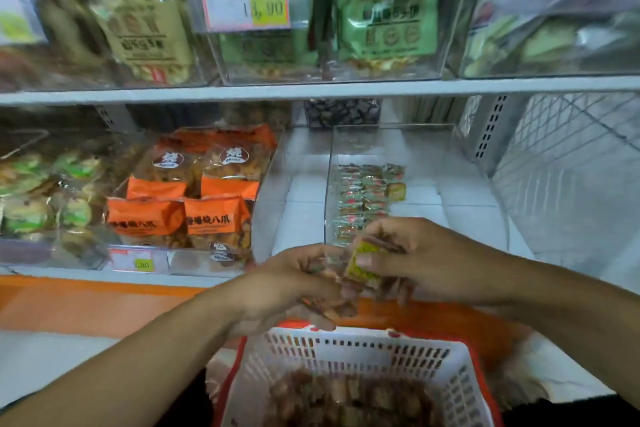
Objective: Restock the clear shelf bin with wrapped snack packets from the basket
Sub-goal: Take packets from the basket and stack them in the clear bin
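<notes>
A white slotted basket (356,354) with a red rim sits low in the middle, holding several brown wrapped snack packets (346,399). Above it my left hand (294,284) grips a bunch of small packets, fingers curled under them. My right hand (415,260) pinches a yellow-green wrapped packet (363,265) just beside the left hand. Both hands hover in front of the clear shelf bin (329,184), whose floor holds rows of small wrapped packets (363,198) along its left side.
Orange snack bags (194,208) fill the bin to the left, green-labelled packets (41,191) lie further left. The upper shelf (311,90) carries clear bins and a price tag (246,0). A white wire grid (571,163) closes off the right side.
</notes>
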`<state>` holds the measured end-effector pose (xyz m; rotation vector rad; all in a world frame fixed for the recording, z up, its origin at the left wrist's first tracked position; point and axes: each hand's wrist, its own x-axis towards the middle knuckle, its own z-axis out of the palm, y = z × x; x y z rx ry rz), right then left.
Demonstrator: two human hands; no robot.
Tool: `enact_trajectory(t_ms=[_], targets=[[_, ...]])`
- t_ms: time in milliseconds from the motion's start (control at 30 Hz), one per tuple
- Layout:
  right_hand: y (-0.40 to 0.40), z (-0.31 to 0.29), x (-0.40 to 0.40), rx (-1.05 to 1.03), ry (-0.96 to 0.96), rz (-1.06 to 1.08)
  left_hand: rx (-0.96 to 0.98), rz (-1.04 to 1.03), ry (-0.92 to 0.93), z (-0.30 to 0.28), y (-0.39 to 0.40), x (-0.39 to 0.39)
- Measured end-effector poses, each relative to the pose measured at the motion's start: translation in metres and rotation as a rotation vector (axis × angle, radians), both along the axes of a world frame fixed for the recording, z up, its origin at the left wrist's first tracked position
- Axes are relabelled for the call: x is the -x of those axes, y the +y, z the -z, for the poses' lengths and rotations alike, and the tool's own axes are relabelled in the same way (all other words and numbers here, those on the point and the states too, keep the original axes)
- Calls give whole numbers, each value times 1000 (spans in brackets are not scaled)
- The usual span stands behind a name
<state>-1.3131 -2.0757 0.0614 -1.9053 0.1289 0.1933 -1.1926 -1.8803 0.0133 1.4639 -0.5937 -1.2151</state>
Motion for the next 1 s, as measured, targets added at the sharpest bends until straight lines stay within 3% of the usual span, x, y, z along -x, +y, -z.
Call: enact_trajectory(t_ms=[67, 167, 267, 400, 700, 800, 1000], targets=[[-11, -7, -10, -49, -108, 84, 102, -78, 51, -10, -13, -5], [-18, -1, -21, -350, -99, 272, 220, -218, 90, -15, -33, -9], [-23, 2, -30, -652, -101, 363, 290, -287, 30, -20, -47, -13], [-27, -1, -38, -866, -104, 464, 342, -359, -69, -24, -60, -16], [-38, -8, -31, -911, 120, 420, 346, -334, -458, -30, -63, -16], [-39, -7, -30, -877, 5, 482, 282, -393, -342, -33, -60, -12], [-31, 3, -28, -345, -395, 518, 231, -327, 167, -37, -52, -6]])
